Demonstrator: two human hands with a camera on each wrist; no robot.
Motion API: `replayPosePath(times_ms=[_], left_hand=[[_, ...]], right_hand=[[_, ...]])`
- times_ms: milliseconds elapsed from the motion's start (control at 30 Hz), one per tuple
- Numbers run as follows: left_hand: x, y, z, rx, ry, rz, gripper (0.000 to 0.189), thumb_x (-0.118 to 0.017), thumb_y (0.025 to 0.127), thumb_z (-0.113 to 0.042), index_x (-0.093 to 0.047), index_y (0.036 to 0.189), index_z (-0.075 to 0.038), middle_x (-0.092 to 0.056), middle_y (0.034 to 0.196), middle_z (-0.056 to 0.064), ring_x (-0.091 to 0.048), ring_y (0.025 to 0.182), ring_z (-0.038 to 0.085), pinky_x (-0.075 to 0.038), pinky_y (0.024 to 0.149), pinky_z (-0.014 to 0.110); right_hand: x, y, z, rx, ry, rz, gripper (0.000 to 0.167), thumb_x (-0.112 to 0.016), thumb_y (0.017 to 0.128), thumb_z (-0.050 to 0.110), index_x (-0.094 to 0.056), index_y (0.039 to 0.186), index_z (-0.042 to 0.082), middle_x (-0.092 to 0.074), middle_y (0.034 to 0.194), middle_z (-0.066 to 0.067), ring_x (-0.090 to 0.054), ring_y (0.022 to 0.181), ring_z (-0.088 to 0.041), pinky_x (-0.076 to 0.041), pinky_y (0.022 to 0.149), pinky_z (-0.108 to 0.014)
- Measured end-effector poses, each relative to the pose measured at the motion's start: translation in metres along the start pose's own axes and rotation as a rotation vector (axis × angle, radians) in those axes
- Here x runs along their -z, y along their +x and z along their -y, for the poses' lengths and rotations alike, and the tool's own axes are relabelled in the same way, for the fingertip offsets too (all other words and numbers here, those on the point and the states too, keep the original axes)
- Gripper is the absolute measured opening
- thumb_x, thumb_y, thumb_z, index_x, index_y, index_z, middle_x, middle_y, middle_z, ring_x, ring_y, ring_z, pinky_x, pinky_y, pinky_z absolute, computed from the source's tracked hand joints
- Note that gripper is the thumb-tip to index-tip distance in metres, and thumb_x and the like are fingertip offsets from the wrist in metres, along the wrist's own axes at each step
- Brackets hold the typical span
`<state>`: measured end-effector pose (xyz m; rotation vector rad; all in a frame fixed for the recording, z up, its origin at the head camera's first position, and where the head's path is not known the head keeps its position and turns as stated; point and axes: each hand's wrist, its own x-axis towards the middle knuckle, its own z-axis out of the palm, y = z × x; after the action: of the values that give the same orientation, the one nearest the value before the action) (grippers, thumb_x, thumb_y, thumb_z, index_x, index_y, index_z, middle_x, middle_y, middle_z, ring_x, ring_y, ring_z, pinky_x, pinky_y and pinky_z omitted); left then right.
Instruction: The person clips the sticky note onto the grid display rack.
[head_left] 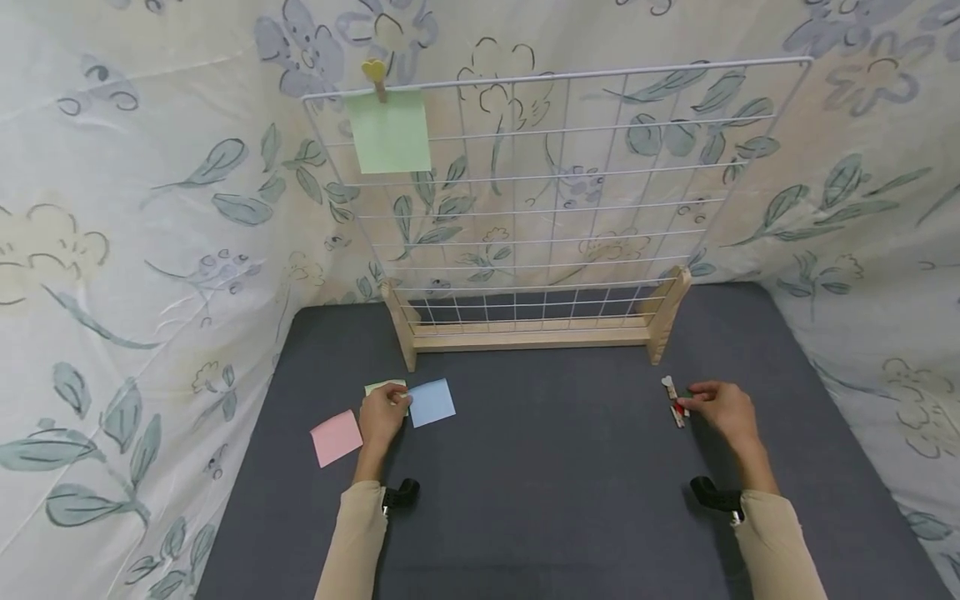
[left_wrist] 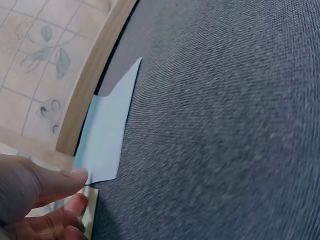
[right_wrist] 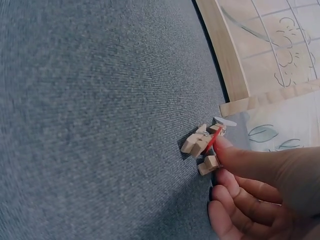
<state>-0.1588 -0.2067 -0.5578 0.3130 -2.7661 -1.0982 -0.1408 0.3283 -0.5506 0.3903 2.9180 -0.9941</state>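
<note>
My left hand (head_left: 384,412) is over a pale yellow-green sticky note (head_left: 386,386), its thumb at the near corner of a blue sticky note (head_left: 432,403). In the left wrist view the blue note (left_wrist: 107,135) has a raised edge beside the thumb; whether the fingers pinch a note is unclear. A pink sticky note (head_left: 337,437) lies left of that hand. At the right, my right hand (head_left: 723,408) has thumb and forefinger at a wooden clothespin with a red decoration (right_wrist: 214,140). Other small clothespins (right_wrist: 194,142) lie against it, one with a white heart (head_left: 667,381).
A white wire grid (head_left: 555,179) on a wooden stand (head_left: 532,337) rises at the back of the dark table (head_left: 540,467). A yellow-heart clothespin (head_left: 375,75) fixes a green note (head_left: 392,133) to its top left. Floral cloth (head_left: 150,275) surrounds the table.
</note>
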Motion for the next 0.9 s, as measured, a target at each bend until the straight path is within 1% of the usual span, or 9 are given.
replayPosePath(times_ms=[133, 233, 333, 400, 467, 533, 600, 733, 900], left_hand=[[-0.003, 0.000, 0.001, -0.012, 0.002, -0.033, 0.005, -0.074, 0.084, -0.005, -0.075, 0.084, 0.000, -0.069, 0.072, 0.010, -0.061, 0.063, 0.023, -0.042, 0.051, 0.032], [-0.003, 0.000, 0.002, -0.019, -0.030, -0.019, 0.004, -0.075, 0.084, -0.004, -0.075, 0.082, -0.001, -0.070, 0.073, 0.011, -0.061, 0.065, 0.022, -0.044, 0.054, 0.031], [-0.001, 0.000, 0.003, -0.003, -0.131, 0.031, 0.005, -0.074, 0.085, -0.003, -0.074, 0.085, 0.001, -0.069, 0.074, 0.013, -0.060, 0.060, 0.018, -0.049, 0.051, 0.026], [0.000, 0.001, 0.004, 0.038, -0.209, 0.075, 0.006, -0.073, 0.086, -0.003, -0.074, 0.088, 0.002, -0.069, 0.074, 0.014, -0.059, 0.056, 0.016, -0.052, 0.046, 0.023], [0.002, 0.001, 0.005, 0.093, -0.290, 0.116, 0.007, -0.072, 0.088, -0.002, -0.073, 0.092, 0.003, -0.069, 0.075, 0.015, -0.061, 0.055, 0.015, -0.054, 0.043, 0.023], [0.004, 0.002, 0.004, 0.145, -0.368, 0.144, 0.009, -0.071, 0.088, -0.002, -0.072, 0.095, 0.004, -0.069, 0.078, 0.016, -0.063, 0.057, 0.016, -0.057, 0.045, 0.025], [0.005, 0.003, 0.004, 0.178, -0.448, 0.166, 0.011, -0.070, 0.089, 0.001, -0.071, 0.098, 0.007, -0.069, 0.081, 0.017, -0.065, 0.060, 0.018, -0.061, 0.049, 0.029], [0.008, 0.006, 0.002, 0.193, -0.584, 0.206, 0.014, -0.067, 0.090, 0.005, -0.067, 0.102, 0.013, -0.070, 0.085, 0.022, -0.068, 0.066, 0.022, -0.064, 0.058, 0.035], [0.010, 0.008, 0.000, 0.217, -0.692, 0.247, 0.017, -0.064, 0.091, 0.008, -0.064, 0.105, 0.016, -0.071, 0.087, 0.020, -0.068, 0.067, 0.019, -0.064, 0.064, 0.038]], right_hand=[[0.001, -0.002, 0.002, 0.036, -0.009, -0.005, 0.028, -0.078, 0.083, 0.015, -0.072, 0.093, -0.011, -0.071, 0.083, -0.021, -0.054, 0.062, -0.016, -0.040, 0.049, -0.026], [0.004, -0.004, 0.004, 0.040, 0.012, -0.002, 0.027, -0.078, 0.083, 0.014, -0.072, 0.092, -0.011, -0.071, 0.079, -0.019, -0.053, 0.058, -0.012, -0.041, 0.046, -0.026], [0.007, -0.005, 0.004, 0.021, 0.035, 0.005, 0.032, -0.076, 0.085, 0.013, -0.069, 0.099, -0.014, -0.071, 0.080, -0.022, -0.057, 0.057, -0.009, -0.044, 0.045, -0.026], [0.009, -0.006, 0.004, 0.005, 0.041, 0.014, 0.036, -0.076, 0.085, 0.013, -0.066, 0.105, -0.016, -0.071, 0.084, -0.024, -0.060, 0.057, -0.009, -0.046, 0.046, -0.025], [0.011, -0.006, 0.003, -0.002, 0.041, 0.024, 0.039, -0.076, 0.085, 0.013, -0.065, 0.108, -0.017, -0.071, 0.086, -0.026, -0.062, 0.057, -0.010, -0.047, 0.046, -0.025], [0.013, -0.006, 0.001, 0.002, 0.033, 0.025, 0.039, -0.077, 0.085, 0.014, -0.066, 0.108, -0.016, -0.071, 0.084, -0.024, -0.064, 0.057, -0.010, -0.048, 0.047, -0.025], [0.013, -0.006, 0.001, 0.012, 0.028, 0.019, 0.036, -0.078, 0.085, 0.014, -0.069, 0.104, -0.014, -0.072, 0.080, -0.021, -0.064, 0.057, -0.009, -0.048, 0.047, -0.024], [0.015, -0.005, 0.004, 0.039, 0.016, -0.003, 0.031, -0.077, 0.085, 0.016, -0.072, 0.102, -0.010, -0.072, 0.075, -0.015, -0.060, 0.058, -0.007, -0.044, 0.046, -0.023], [0.018, -0.002, 0.011, 0.060, 0.024, -0.008, 0.030, -0.075, 0.088, 0.017, -0.072, 0.103, -0.009, -0.072, 0.074, -0.011, -0.058, 0.059, -0.007, -0.043, 0.047, -0.024]])
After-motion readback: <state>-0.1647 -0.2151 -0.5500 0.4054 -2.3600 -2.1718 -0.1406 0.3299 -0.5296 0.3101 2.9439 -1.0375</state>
